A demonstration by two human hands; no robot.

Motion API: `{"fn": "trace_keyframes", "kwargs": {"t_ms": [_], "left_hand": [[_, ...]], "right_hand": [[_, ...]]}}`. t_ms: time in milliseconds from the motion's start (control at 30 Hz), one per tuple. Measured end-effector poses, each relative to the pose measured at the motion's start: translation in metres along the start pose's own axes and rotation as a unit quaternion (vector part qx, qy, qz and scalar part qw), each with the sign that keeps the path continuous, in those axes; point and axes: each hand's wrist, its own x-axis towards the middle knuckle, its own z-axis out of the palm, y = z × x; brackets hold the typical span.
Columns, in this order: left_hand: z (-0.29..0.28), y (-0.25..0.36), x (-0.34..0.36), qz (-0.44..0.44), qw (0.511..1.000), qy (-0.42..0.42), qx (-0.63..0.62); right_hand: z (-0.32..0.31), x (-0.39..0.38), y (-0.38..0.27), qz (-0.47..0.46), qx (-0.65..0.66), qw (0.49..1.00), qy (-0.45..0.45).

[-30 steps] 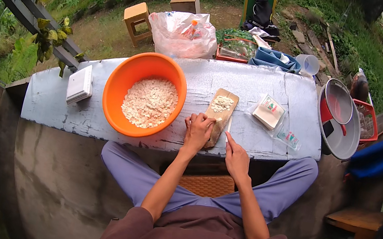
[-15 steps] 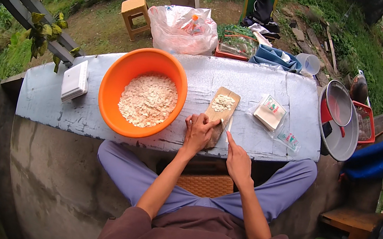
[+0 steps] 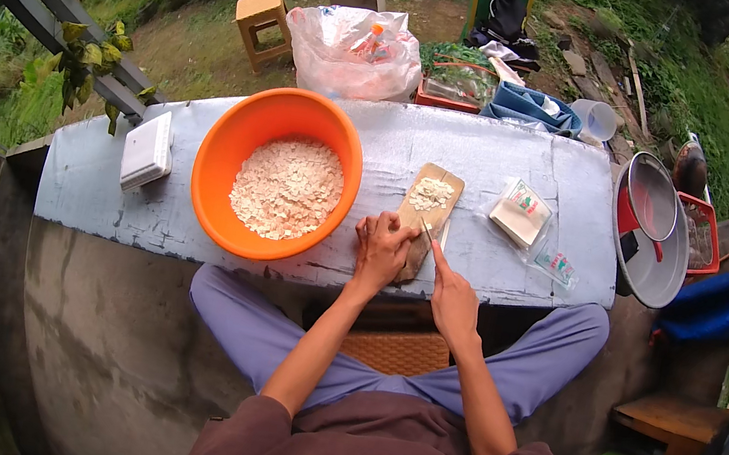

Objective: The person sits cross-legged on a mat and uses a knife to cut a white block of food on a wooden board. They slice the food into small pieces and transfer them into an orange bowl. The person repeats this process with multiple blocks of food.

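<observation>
A narrow wooden cutting board (image 3: 415, 257) lies on the table in front of me, with small pale chopped pieces (image 3: 431, 195) heaped on its far end. My left hand (image 3: 383, 248) rests on the board's left side, fingers bent and drawn together; whatever they hold down is too small to make out. My right hand (image 3: 453, 302) grips a knife (image 3: 427, 230), forefinger stretched along it, the blade beside my left fingertips. Left of the board stands a big orange basin (image 3: 204, 186) with a mound of similar flat pale pieces (image 3: 289, 191) in it.
Right of the board lie a clear packet of pale square sheets (image 3: 519, 217) and a plastic wrapper (image 3: 558, 266). A white lidded container (image 3: 147, 155) sits far left. Beyond the table are a plastic bag (image 3: 349, 61) and stools; metal basins (image 3: 655, 276) stand at the right.
The knife blade has shifted and tilted slightly beside my left fingers. Both hands stay at the board; the whole view has shifted a little.
</observation>
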Motion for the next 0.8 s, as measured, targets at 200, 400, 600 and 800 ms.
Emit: {"fn": "trace_keyframes", "kwargs": {"t_ms": [200, 400, 600, 800], "left_hand": [[0.003, -0.005, 0.001, 0.011, 1.000, 0.005, 0.002], [-0.004, -0.006, -0.002, -0.006, 1.000, -0.012, -0.012], [-0.004, -0.008, -0.003, -0.001, 1.000, -0.014, -0.004], [-0.005, -0.010, -0.005, -0.001, 1.000, -0.007, -0.010]], "right_hand": [[0.001, -0.003, -0.005, 0.023, -0.033, 0.999, -0.022], [-0.002, 0.006, -0.006, -0.010, -0.019, 1.000, -0.012], [0.002, 0.000, -0.006, 0.002, -0.027, 0.999, -0.028], [0.000, 0.007, -0.012, -0.010, -0.027, 0.999, -0.017]]}}
